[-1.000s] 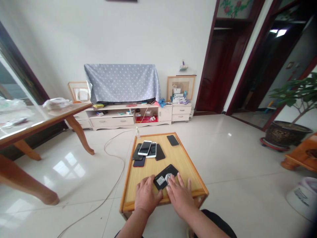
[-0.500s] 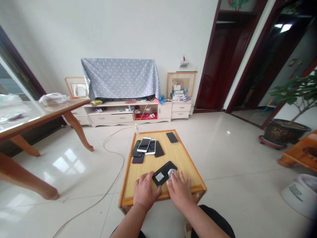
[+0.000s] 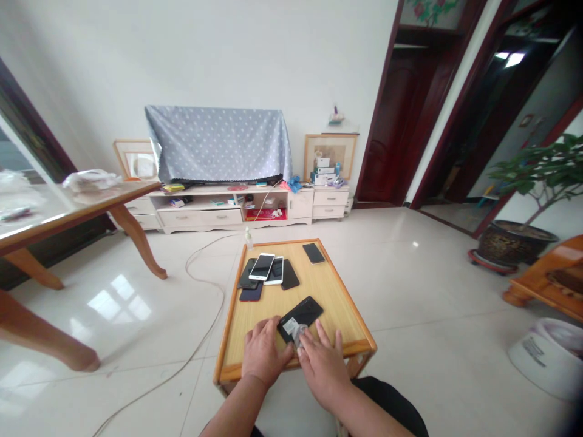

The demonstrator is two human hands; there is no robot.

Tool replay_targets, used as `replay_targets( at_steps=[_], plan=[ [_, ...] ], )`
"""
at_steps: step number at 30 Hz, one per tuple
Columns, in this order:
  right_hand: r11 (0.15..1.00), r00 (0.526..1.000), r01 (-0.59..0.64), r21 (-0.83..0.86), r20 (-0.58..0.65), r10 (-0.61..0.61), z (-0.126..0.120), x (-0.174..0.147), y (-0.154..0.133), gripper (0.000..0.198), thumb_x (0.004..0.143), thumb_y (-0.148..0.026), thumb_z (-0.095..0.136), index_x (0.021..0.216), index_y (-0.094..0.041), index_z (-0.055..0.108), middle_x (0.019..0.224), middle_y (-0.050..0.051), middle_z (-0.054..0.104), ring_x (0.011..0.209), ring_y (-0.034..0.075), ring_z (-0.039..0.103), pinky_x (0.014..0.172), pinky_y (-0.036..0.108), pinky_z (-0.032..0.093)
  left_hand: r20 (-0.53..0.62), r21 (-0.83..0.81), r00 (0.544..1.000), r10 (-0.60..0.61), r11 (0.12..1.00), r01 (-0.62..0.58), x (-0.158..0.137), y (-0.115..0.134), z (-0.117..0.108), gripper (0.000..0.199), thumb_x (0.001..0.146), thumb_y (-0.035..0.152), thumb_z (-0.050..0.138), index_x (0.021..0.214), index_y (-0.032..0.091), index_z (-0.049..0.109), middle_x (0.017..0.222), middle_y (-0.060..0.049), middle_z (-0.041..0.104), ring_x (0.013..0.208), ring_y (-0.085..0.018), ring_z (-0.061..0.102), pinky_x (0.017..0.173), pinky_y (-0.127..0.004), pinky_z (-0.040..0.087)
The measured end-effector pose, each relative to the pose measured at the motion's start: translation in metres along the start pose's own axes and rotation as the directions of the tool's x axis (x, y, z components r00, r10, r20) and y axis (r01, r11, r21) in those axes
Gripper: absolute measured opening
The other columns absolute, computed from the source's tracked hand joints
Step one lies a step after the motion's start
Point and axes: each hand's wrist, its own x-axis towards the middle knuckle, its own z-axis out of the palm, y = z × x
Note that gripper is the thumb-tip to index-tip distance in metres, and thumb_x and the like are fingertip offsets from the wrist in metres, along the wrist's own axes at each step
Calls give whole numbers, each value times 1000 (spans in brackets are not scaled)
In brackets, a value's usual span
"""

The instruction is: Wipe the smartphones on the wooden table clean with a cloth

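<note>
A black smartphone (image 3: 308,310) lies slantwise near the front of the small wooden table (image 3: 339,309), a white label on its upper face. Gripping its left end is my left hand (image 3: 262,355), thumb at the near corner and fingers at the far one. My right hand (image 3: 324,367) pinches a crumpled greyish-white wipe (image 3: 298,332) and presses it on the phone beside the label. Farther back on the left, a white phone (image 3: 262,266) rests on a cluster of several other phones. A lone dark phone (image 3: 314,254) sits at the back right.
A small clear bottle (image 3: 248,238) stands at the table's back left corner. To the left is a larger table (image 3: 132,189); a cable (image 3: 214,325) runs across the floor. A white bucket (image 3: 542,358) and a potted plant (image 3: 510,243) stand at the right.
My right hand has slid the wipe left and nearer along the phone, toward the label. My left hand keeps its hold on the phone. The view has shifted slightly.
</note>
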Motion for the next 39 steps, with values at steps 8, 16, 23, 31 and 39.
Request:
replay_targets(
  at_steps=[8,16,23,31,39],
  plan=[
    [996,999,-39,-78,6,40,-5,20,8,53,103,-48,18,147,-33,42,156,-1,36,150,31,6,113,68,-8,-9,-17,1000,3,1000,-3,0,0,-1,59,73,40,65,129,27,50,130,-6,61,129,-25,45,106,-38,28],
    [998,999,-27,-57,-25,25,-5,36,18,51,103,-50,17,146,-40,41,156,-4,36,150,31,8,112,70,-6,-4,1,1000,-4,1000,4,1,-1,1,62,73,41,65,131,27,49,132,-6,60,129,-24,45,106,-37,28],
    [991,992,129,-34,6,-129,4,33,7,50,102,-54,17,146,-43,40,155,-6,37,150,28,10,113,67,-7,4,-11,1000,0,1000,1,0,-1,0,59,75,37,62,131,27,49,132,-6,60,129,-23,45,106,-37,29],
    [982,986,-160,-104,-52,156,-7,57,24,57,102,-52,11,147,-35,42,157,-2,35,150,33,7,110,72,-5,-48,-30,999,19,999,-21,0,-3,3,61,71,38,66,129,27,51,129,-7,61,127,-25,47,106,-38,30],
    [994,998,59,-96,0,-60,-3,62,13,52,103,-50,14,147,-39,40,155,-4,38,150,29,12,112,68,-8,-41,-5,999,6,1000,-7,-1,-3,2,61,73,40,64,131,27,50,127,-6,62,126,-25,47,105,-38,30]
  ],
)
